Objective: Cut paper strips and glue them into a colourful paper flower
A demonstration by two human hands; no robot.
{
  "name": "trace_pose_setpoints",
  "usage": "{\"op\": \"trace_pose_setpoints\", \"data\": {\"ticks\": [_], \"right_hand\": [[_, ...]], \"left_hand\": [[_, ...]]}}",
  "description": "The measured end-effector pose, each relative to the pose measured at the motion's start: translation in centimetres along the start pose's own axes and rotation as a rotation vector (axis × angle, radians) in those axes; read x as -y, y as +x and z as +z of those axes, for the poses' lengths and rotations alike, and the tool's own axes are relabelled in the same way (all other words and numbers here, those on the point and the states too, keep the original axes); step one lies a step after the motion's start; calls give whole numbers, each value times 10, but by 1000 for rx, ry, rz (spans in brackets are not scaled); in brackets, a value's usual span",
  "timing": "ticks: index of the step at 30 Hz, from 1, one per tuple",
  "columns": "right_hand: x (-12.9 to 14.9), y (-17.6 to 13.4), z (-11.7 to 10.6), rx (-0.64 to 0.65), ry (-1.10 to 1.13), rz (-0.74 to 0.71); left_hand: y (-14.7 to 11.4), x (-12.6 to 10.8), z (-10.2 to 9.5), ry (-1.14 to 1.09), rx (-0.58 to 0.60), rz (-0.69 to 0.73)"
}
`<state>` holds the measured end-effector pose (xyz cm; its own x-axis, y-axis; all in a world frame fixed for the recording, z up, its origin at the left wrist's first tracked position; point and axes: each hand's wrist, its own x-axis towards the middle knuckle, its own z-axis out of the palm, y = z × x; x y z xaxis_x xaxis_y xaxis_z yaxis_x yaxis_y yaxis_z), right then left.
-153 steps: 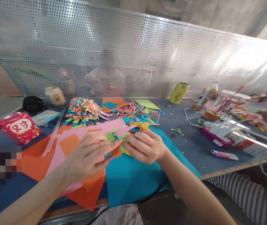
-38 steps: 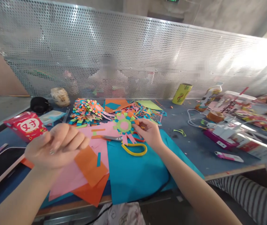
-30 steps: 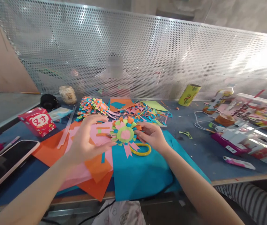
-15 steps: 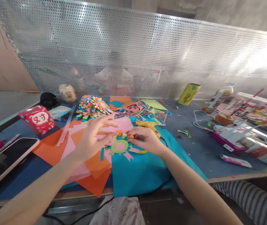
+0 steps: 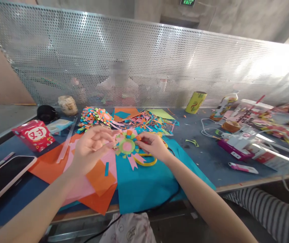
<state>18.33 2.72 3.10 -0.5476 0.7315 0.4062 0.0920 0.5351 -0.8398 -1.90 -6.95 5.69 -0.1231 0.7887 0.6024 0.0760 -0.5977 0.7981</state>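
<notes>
A round paper rosette, with a pink centre, a green scalloped ring, coloured strips around the rim and pink ribbon tails, is between my two hands. My left hand pinches its left edge with thumb and fingertips, the other fingers curled. My right hand is closed on its right edge, by an orange strip. Under the rosette show the yellow handles of scissors, lying on a blue paper sheet. Partly hidden behind my right hand is a yellow tool with a black cord.
Orange and pink sheets lie to the left, with a small blue strip. Behind are a fringed paper bundle and paper scraps. A phone, a red packet and a purple-based box flank the work.
The rosette has come up off the sheet, uncovering more of the scissors' handles. My left hand has closed in on its left edge. The camera view has shifted slightly right.
</notes>
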Motion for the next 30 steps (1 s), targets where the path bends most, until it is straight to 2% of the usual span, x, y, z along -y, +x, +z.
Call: {"op": "trace_pose_setpoints", "data": {"ticks": [3,5,6,8,10,12,15,18,21,23,25,27,30], "right_hand": [[-5,4,-2,-63,170,128],[-6,7,-5,-146,262,154],[-6,8,-6,-188,309,164],[-5,10,-9,-265,403,189],[-3,11,-11,-323,474,206],[-2,12,-12,-363,523,212],[-1,12,-14,-383,567,205],[-5,13,-14,-313,563,198],[-12,12,-12,-153,364,241],[-16,9,-10,-139,17,202],[-17,7,-9,-222,-379,44],[-13,4,-8,-280,-645,-167],[-3,1,-3,-186,-719,-390]], "left_hand": [[-2,0,-1,-251,117,-124],[-5,1,-3,-400,275,-283],[-6,1,-4,-443,394,-373],[-8,0,-5,-419,651,-533],[-9,0,-3,-224,796,-616],[-9,1,-1,101,773,-570],[-9,10,-1,588,596,-349],[-5,23,-6,852,431,-164],[0,32,-13,853,328,-40],[2,33,-15,787,276,-4],[3,31,-15,675,241,-30],[2,28,-12,512,237,-95],[1,23,-5,279,262,-157]]}}
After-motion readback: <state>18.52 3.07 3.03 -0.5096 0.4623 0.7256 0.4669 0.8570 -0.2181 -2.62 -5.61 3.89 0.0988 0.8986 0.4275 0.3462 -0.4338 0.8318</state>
